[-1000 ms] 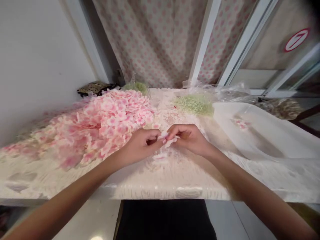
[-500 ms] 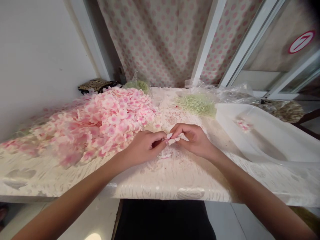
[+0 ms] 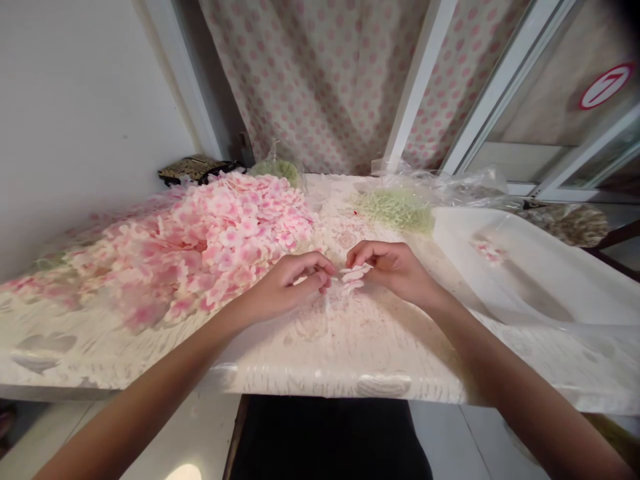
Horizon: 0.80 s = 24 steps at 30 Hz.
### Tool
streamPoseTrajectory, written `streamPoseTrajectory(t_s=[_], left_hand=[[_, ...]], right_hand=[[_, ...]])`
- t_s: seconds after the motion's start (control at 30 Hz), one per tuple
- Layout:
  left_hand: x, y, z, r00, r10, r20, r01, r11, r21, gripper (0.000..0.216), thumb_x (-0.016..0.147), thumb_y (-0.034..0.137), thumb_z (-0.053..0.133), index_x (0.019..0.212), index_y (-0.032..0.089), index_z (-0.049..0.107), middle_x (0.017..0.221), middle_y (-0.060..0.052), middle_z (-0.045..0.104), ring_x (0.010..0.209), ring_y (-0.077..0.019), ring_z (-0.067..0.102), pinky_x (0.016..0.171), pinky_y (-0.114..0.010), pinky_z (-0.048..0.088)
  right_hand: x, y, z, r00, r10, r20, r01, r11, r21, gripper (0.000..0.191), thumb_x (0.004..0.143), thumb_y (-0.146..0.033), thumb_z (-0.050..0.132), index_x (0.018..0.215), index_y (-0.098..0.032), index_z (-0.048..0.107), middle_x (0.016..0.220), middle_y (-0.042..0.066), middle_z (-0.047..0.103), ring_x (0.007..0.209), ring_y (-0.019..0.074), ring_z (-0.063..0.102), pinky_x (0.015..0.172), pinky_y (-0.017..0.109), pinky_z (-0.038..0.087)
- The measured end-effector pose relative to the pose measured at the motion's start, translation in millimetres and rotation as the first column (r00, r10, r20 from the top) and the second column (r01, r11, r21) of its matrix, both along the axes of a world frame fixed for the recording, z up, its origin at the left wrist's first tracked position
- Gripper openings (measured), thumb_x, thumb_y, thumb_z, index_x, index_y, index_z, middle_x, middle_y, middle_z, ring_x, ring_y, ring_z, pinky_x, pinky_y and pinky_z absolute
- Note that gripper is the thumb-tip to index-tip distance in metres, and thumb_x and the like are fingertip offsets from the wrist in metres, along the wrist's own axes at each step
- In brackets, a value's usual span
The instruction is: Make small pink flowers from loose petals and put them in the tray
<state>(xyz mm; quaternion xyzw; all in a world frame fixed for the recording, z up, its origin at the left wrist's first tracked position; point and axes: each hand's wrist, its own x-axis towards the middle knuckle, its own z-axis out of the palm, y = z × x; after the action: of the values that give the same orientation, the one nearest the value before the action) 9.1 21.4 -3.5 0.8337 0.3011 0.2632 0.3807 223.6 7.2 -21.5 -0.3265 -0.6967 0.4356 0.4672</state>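
- Head view: a polka-dot curtain (image 3: 320, 87) hangs behind a table (image 3: 310, 370) with a patterned, glossy cover; a pale wall (image 3: 85, 100) stands at the left.
- The petals (image 3: 353, 275), a small white-and-pink stack, are above the table between the two hands, nearer the right.
- The right hand (image 3: 397, 270) has its thumb and fingers pinched on the petals' right side.
- The left hand (image 3: 293, 283) is curled just beside the petals' left side, fingers bent toward the thumb; whether it grips or touches anything there, I cannot tell.
- The hands are apart from each other, with the petals in the gap.
- A big heap (image 3: 200, 247) of pink and cream flowers lies left of the petals, beside and beyond the left hand.
- To the right of the right hand, and apart from it, is a white tray (image 3: 560, 287) with a few pink-and-white flowers (image 3: 490, 253) inside.
- Beyond the hands, green strands (image 3: 397, 209) lie by the tray's left end, next to clear plastic (image 3: 465, 187).
- A dark pouch (image 3: 193, 170) sits behind the heap, near the wall.
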Motion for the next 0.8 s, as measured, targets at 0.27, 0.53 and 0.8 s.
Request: streamPoseTrajectory(t_s=[0.27, 0.53, 0.8], left_hand=[[-1, -1, 1.3, 1.0, 0.026, -0.008, -0.026, 0.999, 0.027, 0.019, 0.082, 0.028, 0.056, 0.074, 0.014, 0.067, 0.065, 0.0, 0.065, 0.058, -0.0089, 0.055, 0.055, -0.019, 0.04], [0, -4, -6.3, 1.0, -0.013, 0.013, 0.011, 0.993, 0.117, 0.018, 0.081, 0.025, 0.055, 0.076, 0.013, 0.068, 0.061, -0.001, 0.064, 0.052, -0.008, 0.051, 0.049, -0.018, 0.037], [0, -7, -8.1, 0.999, -0.042, 0.025, 0.039, 0.993, 0.111, 0.018, 0.082, 0.023, 0.056, 0.074, 0.012, 0.067, 0.058, 0.001, 0.061, 0.049, -0.0059, 0.044, 0.048, -0.017, 0.035]], right_hand=[[3, -6, 10.9, 0.965, 0.261, 0.011, -0.259, 0.962, -0.093, 0.003, 0.074, -0.019, 0.068, 0.072, -0.019, 0.065, 0.092, 0.003, 0.058, 0.087, 0.0152, 0.057, 0.075, 0.029, 0.043], [-10, -11, 1.6, 0.984, 0.176, 0.029, -0.177, 0.983, 0.053, 0.008, 0.077, -0.014, 0.064, 0.077, -0.021, 0.068, 0.091, 0.003, 0.058, 0.083, 0.0146, 0.057, 0.072, 0.029, 0.044], [-10, -14, 5.2, 0.979, 0.191, 0.073, -0.195, 0.98, 0.049, 0.006, 0.077, -0.014, 0.065, 0.076, -0.02, 0.066, 0.091, 0.003, 0.058, 0.081, 0.0136, 0.057, 0.072, 0.028, 0.045]])
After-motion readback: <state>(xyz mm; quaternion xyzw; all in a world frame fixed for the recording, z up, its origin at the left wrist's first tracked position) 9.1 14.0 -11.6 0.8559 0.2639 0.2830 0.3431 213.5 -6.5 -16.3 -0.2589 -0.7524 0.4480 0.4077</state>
